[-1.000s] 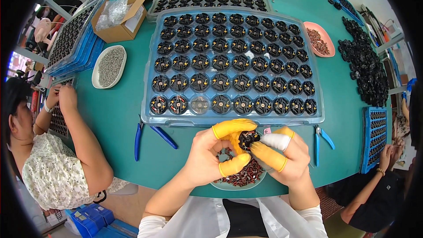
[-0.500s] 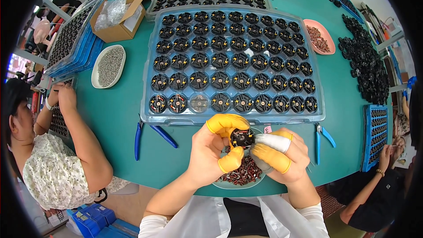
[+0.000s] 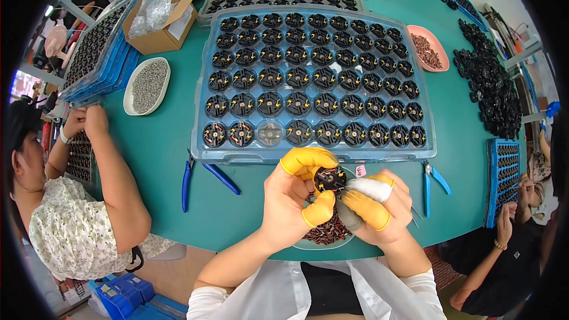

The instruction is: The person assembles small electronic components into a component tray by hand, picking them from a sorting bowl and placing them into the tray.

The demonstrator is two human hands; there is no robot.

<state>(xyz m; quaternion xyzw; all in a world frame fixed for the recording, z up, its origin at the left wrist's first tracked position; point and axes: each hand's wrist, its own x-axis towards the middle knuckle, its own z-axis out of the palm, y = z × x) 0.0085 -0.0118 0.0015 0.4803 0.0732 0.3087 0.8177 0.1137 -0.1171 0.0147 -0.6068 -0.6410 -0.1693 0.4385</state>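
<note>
My left hand, with yellow finger cots, is closed round the edge of a round black plastic part. Small red and metallic bits show on that part's face. My right hand, in yellow, white and grey cots, pinches at the part's right edge. What its fingertips hold is hidden; thin metal ends stick out past that hand on the right. Below both hands stands a bowl of small red-and-silver cylindrical components, partly covered. Just beyond lies a clear blue-tinted tray holding rows of similar black parts.
Dark blue pliers lie left, light blue cutters right. A white dish of silver pieces, a cardboard box, a pink dish and a heap of black parts surround the tray. Co-workers sit at both sides.
Both hands and the black part have shifted very slightly up, and the part looks a little turned. The left co-worker's hands and the right co-worker's arm have moved.
</note>
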